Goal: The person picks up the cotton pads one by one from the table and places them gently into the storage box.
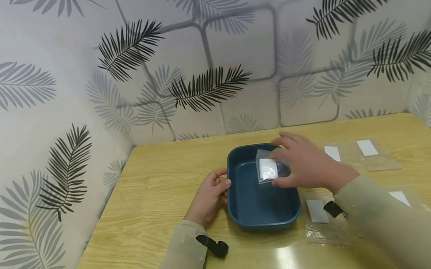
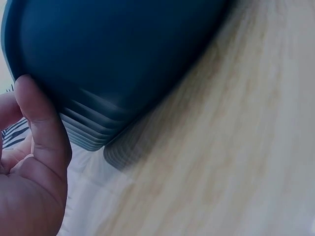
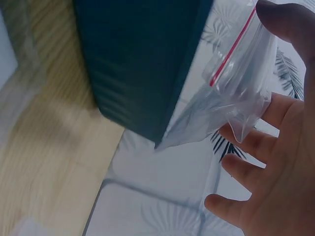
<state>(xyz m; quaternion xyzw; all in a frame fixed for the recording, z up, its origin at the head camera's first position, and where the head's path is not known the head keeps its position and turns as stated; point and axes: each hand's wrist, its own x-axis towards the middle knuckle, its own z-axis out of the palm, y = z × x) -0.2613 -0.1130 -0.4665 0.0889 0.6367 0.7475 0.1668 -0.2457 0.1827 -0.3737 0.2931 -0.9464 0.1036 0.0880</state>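
A dark blue plastic bin with rounded corners stands on the table. My left hand grips its left side, the thumb at the rim; in the left wrist view the thumb lies against the ribbed corner. Over the bin's right half, my right hand pinches a clear zip bag with a white piece inside. The right wrist view shows the bag's red zip strip and crumpled film between thumb and fingers, beside the bin wall. The lower fingers of that hand are spread away from the bag.
Several more clear bags with white pieces lie to the right: a flat bag at the back, another bag near the bin's front corner, and one partly under the right forearm. A leaf-patterned wall borders the wooden table.
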